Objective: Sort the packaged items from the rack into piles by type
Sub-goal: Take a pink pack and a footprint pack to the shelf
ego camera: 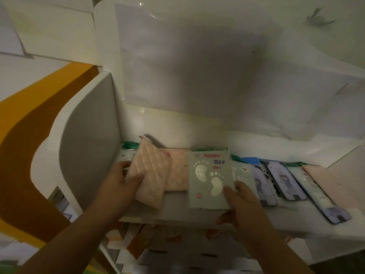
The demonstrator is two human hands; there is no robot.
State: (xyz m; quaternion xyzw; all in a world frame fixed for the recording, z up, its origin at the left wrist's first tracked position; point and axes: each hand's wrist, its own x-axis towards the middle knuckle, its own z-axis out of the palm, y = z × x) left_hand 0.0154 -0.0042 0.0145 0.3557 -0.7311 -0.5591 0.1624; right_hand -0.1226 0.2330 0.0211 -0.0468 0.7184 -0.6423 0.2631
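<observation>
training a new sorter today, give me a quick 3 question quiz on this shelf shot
1. True or false: the left hand grips the pink quilted package.
2. What is printed on the green package that the right hand holds? A) stars B) footprints C) stripes
3. Fill in: the packages showing a cartoon figure lie to the ___ of the green one.

Key: 1 true. 2 B. 3 right.
</observation>
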